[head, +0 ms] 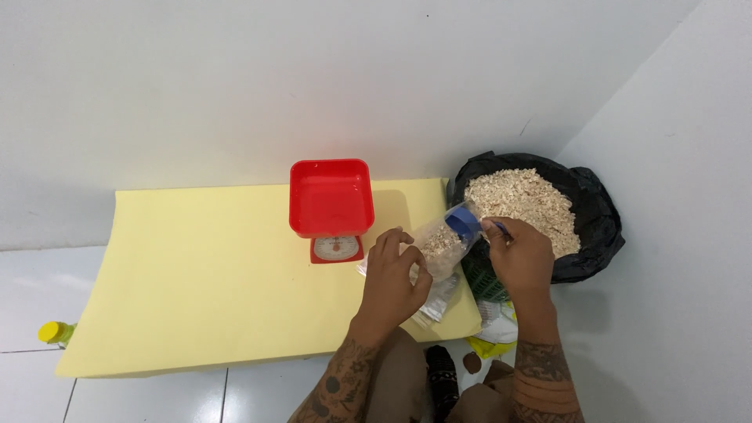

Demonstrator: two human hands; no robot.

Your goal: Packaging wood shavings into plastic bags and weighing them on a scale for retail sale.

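My left hand [394, 278] grips a clear plastic bag [437, 244] partly filled with pale, flaky grain. My right hand [521, 258] holds a blue scoop [463, 222] tipped into the bag's mouth. Both hands are over the right end of a yellow sheet [196, 274] laid on the floor. A red kitchen scale [330, 205] with a square red pan and a round dial stands just left of my left hand; its pan holds nothing.
A black-lined basket [591, 215] heaped with the same pale grain [523, 202] sits at the right against the wall corner. More clear bags [436, 301] lie under my left hand. A yellow-capped bottle [56, 333] rests at the far left on the white tiles.
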